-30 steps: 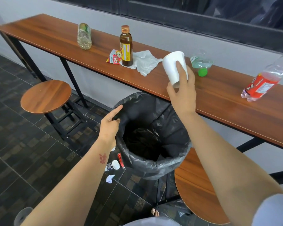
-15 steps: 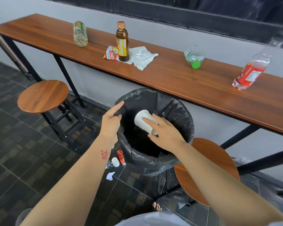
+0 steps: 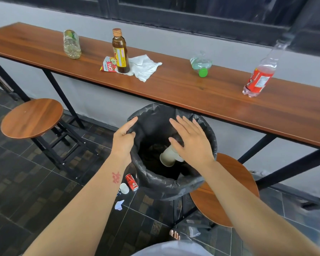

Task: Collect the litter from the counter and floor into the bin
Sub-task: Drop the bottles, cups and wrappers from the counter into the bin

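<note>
Viewing from the head camera, the only view supplied: the left hand (image 3: pixel 123 138) pinches the rim of the bin liner (image 3: pixel 174 185), keeping the mouth of the bin spread. The right hand (image 3: pixel 191 143) hovers over the opening with fingers spread wide and holds nothing. Below it, 1 paper cup (image 3: pixel 167 157) lies tilted inside the bin, apart from the palm. The step in hand appears to be the release of that cup; it looks complete. On the counter (image 3: pixel 220 100) remain a clear bottle (image 3: pixel 72 44), a brown bottle (image 3: pixel 120 52), a sachet (image 3: pixel 108 65), a tissue (image 3: pixel 144 68), a crushed bottle with green cap (image 3: pixel 201 65) and a red-label bottle (image 3: pixel 260 76). On the floor beside the bin lie a red can (image 3: pixel 132 182), a small white cup (image 3: pixel 124 188) and a paper scrap (image 3: pixel 119 205). The next move calls for the right hand to reach a nearby counter item, probably the tissue or crushed bottle, while the left hand holds the liner.
</note>
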Tool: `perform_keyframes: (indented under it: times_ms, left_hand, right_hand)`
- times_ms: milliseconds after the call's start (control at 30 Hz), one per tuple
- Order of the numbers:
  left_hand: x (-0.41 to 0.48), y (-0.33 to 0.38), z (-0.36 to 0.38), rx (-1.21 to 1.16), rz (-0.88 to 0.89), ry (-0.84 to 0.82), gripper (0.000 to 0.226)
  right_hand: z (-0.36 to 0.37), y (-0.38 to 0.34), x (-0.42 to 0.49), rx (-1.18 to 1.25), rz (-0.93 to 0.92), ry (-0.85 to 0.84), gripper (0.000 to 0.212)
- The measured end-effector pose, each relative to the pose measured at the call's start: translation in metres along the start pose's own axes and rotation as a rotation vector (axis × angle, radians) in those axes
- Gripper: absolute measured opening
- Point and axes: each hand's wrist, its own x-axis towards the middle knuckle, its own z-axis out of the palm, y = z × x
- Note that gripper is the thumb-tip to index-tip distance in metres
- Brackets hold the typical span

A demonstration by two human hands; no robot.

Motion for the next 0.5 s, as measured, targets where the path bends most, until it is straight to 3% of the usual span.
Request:
perform_keyframes:
  times_ms: [300,500]
  left_hand:
    - [0.005,0.002,0.023,0.055,-0.022,-0.018,0.049]
    - [0.007,0.001,0.033,0.079,-0.052,-0.017,0.047]
  right_hand:
    - [-0.055,0.077,0.020,0.106,0.498,0.616,0.061]
    - [-0.070,0.135,0.050,0.222,0.811,0.613,0.085]
